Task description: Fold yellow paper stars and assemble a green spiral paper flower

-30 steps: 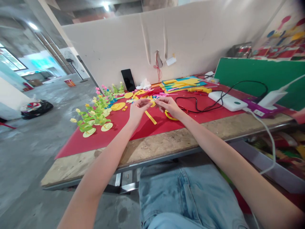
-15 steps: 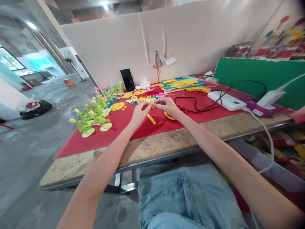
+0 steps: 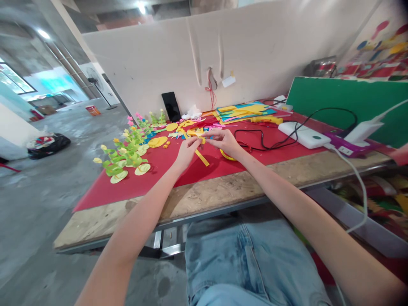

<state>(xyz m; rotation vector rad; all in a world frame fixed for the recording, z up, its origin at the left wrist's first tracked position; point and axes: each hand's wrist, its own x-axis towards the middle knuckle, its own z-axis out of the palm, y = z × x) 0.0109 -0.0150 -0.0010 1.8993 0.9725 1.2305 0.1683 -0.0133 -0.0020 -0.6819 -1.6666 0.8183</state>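
A small curl of yellow paper [image 3: 203,140] is between the fingertips of my two hands, above the red table cover. My left hand [image 3: 187,152] pinches it from the left, fingers closed. From the other side my right hand [image 3: 225,141] has its thumb and fingers together at the same piece. Below them lies a flat yellow paper strip [image 3: 202,159]. Under my right wrist a yellow loop [image 3: 227,156] shows, partly hidden. Left of my hands are yellow paper discs [image 3: 157,142] and tiny yellow rolls [image 3: 166,145]. Green paper plants [image 3: 127,153] with yellow tips stand on pale round bases.
Behind my hands lie colourful paper scraps [image 3: 191,127], a stack of paper sheets [image 3: 242,111] and a yellow-handled tool [image 3: 267,120]. A black phone [image 3: 171,107] leans on the partition. To the right are a black cable [image 3: 264,146], a white box [image 3: 302,134] and a purple power strip [image 3: 346,145].
The fingers of my right hand have shifted slightly and a little more of the yellow paper shows between my hands. Everything else on the table stays in place.
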